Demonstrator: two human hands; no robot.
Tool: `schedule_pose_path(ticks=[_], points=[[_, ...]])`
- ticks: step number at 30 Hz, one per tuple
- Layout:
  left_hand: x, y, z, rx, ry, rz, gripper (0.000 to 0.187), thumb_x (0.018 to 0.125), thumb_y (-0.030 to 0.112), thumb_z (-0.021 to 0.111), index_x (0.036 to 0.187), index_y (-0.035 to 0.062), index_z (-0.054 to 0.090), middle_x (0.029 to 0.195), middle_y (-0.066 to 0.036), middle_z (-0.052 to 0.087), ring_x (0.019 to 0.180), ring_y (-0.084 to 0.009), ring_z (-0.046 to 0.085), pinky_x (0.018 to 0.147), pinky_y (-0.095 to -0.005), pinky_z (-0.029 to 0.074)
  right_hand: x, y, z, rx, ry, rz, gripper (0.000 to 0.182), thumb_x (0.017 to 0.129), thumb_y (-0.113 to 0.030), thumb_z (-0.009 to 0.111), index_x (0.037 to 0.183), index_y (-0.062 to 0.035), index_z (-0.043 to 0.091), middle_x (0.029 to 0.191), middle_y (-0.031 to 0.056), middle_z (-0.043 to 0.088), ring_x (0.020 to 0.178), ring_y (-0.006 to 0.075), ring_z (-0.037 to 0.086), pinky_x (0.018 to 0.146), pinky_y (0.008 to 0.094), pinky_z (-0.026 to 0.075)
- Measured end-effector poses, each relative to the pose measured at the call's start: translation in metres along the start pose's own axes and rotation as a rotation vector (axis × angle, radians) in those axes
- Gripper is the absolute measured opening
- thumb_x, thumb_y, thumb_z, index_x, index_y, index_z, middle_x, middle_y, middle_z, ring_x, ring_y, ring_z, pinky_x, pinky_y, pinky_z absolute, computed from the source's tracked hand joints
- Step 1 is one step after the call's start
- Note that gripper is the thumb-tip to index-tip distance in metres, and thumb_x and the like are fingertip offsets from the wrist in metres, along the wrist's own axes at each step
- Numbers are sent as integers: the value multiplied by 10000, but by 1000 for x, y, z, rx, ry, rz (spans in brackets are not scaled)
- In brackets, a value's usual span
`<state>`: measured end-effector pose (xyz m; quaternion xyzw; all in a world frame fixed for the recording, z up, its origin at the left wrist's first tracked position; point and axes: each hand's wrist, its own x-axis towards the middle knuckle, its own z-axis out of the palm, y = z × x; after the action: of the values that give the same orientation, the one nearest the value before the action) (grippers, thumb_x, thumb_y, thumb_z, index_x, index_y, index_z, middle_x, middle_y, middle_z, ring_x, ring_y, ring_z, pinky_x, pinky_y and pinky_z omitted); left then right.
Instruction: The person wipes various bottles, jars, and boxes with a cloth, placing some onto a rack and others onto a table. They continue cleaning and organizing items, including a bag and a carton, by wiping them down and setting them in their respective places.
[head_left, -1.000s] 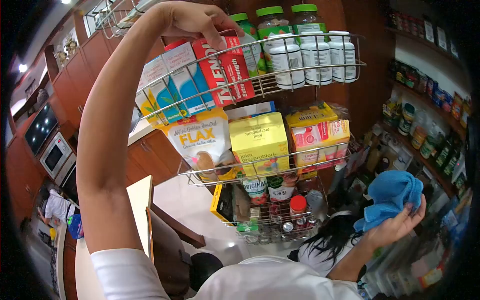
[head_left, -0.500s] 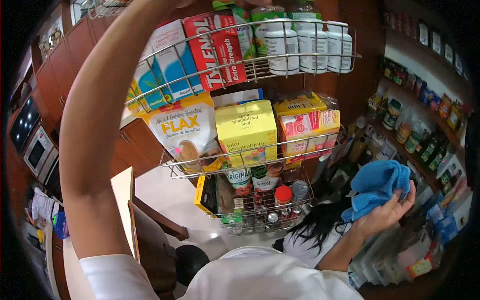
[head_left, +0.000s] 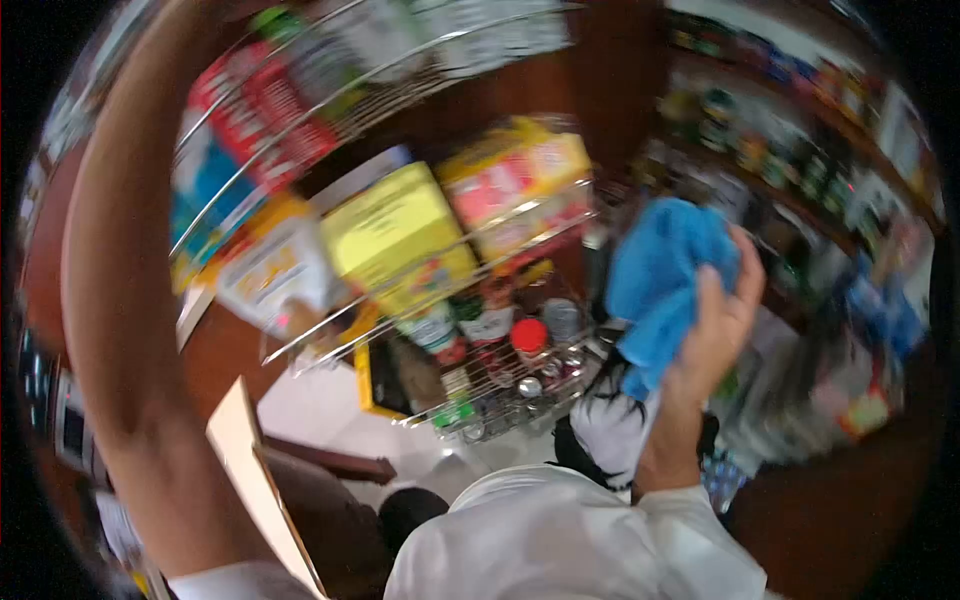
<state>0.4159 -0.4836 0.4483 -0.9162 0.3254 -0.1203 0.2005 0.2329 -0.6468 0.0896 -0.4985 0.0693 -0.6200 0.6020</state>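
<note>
My right hand [head_left: 712,325] is closed round a crumpled blue cloth [head_left: 660,265], just right of the wire racks. My left arm [head_left: 135,260] reaches up along the left side, and its hand is beyond the top edge. Near that arm, the top wire rack [head_left: 365,80] holds a red Tylenol box [head_left: 255,120] and blurred white bottles [head_left: 500,35]. The middle rack carries a flax bag [head_left: 275,270], a yellow pre+probiotic box [head_left: 395,230] and a yellow-and-pink box [head_left: 515,180]. A red-lidded jar [head_left: 529,337] stands in the lowest rack.
Shelves of jars and bottles [head_left: 780,150] line the right side. Below the racks, a person with dark hair and a white top [head_left: 610,430] is close to my right arm. A pale board edge [head_left: 245,450] and a dark round seat [head_left: 412,515] are at lower left.
The view has swung and blurred, so the racks sit further left and tilted. My right hand, still gripping the blue cloth, has come up and left towards the racks.
</note>
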Motion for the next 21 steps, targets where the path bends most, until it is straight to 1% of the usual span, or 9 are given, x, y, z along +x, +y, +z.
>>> schedule_pose_path(ticks=[1, 2, 5, 7, 9, 11, 14, 19, 21], points=[[-2, -21, 9, -528, 146, 180, 365, 830, 304, 580, 1028, -2, 585, 812, -84, 602, 707, -161, 536, 658, -328, 457, -2, -3, 0, 172, -23, 126, 393, 864, -18, 532, 1252, -1, 476, 1203, 89, 534, 1094, 161, 510, 997, 307, 356], [-1, -23, 13, -527, 148, 259, 365, 830, 304, 580, 1028, -2, 585, 812, -84, 602, 707, -161, 536, 658, -328, 457, -1, -2, 0, 304, -52, 183, 402, 869, -18, 528, 1265, -7, 458, 1198, 92, 533, 1090, 158, 512, 991, 301, 359], [-29, -14, 26, -269, 939, 137, 498, 802, 70, 693, 1257, -11, 507, 1191, -172, 581, 1104, -238, 567, 947, -338, 444, 3, -21, 13, 481, -20, 242, 406, 900, -30, 500, 1295, -19, 410, 1182, 105, 551, 1069, 155, 527, 975, 307, 383], [-72, 1, 34, 199, 1177, 349, 384, 867, 96, 618, 1233, -1, 553, 1171, -169, 607, 1068, -253, 595, 934, -349, 462, -4, -43, 23, 581, 4, 132, 443, 917, -86, 483, 1332, -5, 349, 1220, 139, 520, 1081, 182, 527, 963, 326, 403], [-107, 27, 74, -164, 1246, 428, 409, 871, 124, 623, 1241, -27, 534, 1178, -163, 607, 1073, -256, 590, 929, -366, 465, -22, -52, 34, 533, -37, -117, 554, 909, -289, 493, 1321, 48, 340, 1292, 172, 433, 1158, 249, 466, 1000, 371, 360], [-149, 85, 110, -499, 1175, 283, 411, 853, 98, 632, 1224, -51, 539, 1178, -162, 606, 1047, -233, 597, 893, -354, 479, -45, -55, 28, 155, -261, -431, 584, 903, -361, 476, 1292, 66, 391, 1281, 197, 423, 1181, 329, 450, 1032, 443, 296], [-198, 140, 191, -971, 869, 245, 410, 766, 20, 618, 1161, -71, 562, 1118, -145, 622, 947, -171, 618, 792, -266, 487, -78, -70, 65, -168, -467, -810, 465, 799, -220, 587, 1251, -140, 512, 1167, 121, 531, 1167, 283, 494, 1041, 543, 225], [-223, 133, 263, -1460, 522, 96, 377, 756, -53, 617, 1127, -86, 558, 1004, -75, 619, 916, -119, 586, 790, -250, 485, -116, -56, 70, -279, -568, -647, 414, 799, -197, 579, 1193, -80, 539, 1114, 109, 552, 1074, 264, 549, 936, 454, 346], [-236, 131, 272, -1453, 443, 62, 411, 763, -66, 636, 1163, -87, 543, 1059, -100, 610, 943, -141, 589, 819, -264, 484, -119, -61, 67, -389, -805, -254, 466, 814, -168, 584, 1265, -82, 506, 1147, 117, 565, 1091, 295, 551, 924, 426, 372]])
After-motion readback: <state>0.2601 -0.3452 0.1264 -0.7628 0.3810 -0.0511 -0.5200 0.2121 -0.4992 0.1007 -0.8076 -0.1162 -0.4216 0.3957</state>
